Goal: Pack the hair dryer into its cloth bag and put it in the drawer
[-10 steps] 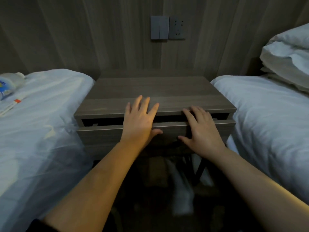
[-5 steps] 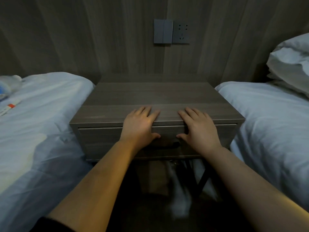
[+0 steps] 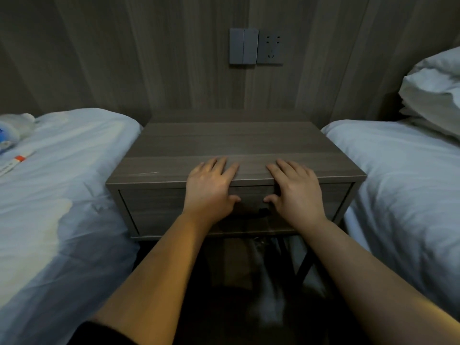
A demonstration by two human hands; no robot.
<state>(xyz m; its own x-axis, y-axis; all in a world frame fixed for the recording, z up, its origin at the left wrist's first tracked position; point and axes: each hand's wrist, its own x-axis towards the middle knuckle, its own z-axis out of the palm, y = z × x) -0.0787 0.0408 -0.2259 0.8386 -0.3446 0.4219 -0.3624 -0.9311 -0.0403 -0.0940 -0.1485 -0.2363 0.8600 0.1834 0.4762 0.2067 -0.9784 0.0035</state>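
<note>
Your left hand (image 3: 210, 189) and right hand (image 3: 297, 192) lie flat and unclenched, grasping nothing, against the grey-brown wooden drawer front (image 3: 159, 207) running left to right, equally near; the hair dryer is out of sight, presumably inside

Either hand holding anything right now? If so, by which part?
Nothing is held. The left hand and right hand lie flat, fingers spread, over the front edge of the nightstand, palms against the shut drawer.
</note>
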